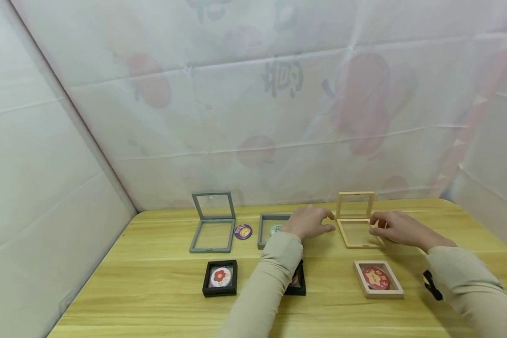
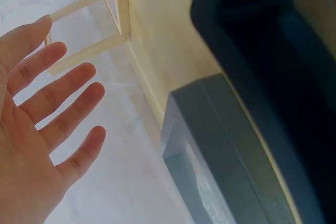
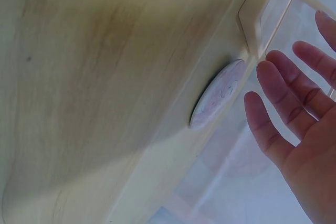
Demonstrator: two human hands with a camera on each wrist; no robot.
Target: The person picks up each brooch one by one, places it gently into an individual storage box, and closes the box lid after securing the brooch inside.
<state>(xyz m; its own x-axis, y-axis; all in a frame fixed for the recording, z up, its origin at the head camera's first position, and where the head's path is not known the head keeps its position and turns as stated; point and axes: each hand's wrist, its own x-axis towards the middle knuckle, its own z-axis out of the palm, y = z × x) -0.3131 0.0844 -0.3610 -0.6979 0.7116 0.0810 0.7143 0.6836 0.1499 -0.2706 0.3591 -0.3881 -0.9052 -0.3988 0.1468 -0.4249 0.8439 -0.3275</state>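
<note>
My right hand (image 1: pixel 399 228) hovers at the right side of an open beige display frame (image 1: pixel 357 232), its fingers loosely bent and holding nothing. The frame's lid stands raised at the back, with clear film in both halves. In the right wrist view, a pale pink round badge (image 3: pixel 218 94) lies on the table near the fingertips; the hand hides it in the head view. My left hand (image 1: pixel 308 221) hangs between that frame and a grey frame (image 1: pixel 260 232), fingers spread and empty. A teal badge (image 1: pixel 275 229) shows in the grey frame, partly covered by the hand.
At the left stands an open grey frame (image 1: pixel 212 250) with a purple badge (image 1: pixel 243 231) beside it. In front are a black frame (image 1: pixel 220 293) with a flower badge, another black frame (image 1: pixel 295 290) partly under my left sleeve, and a beige frame (image 1: pixel 384 294) with a red badge.
</note>
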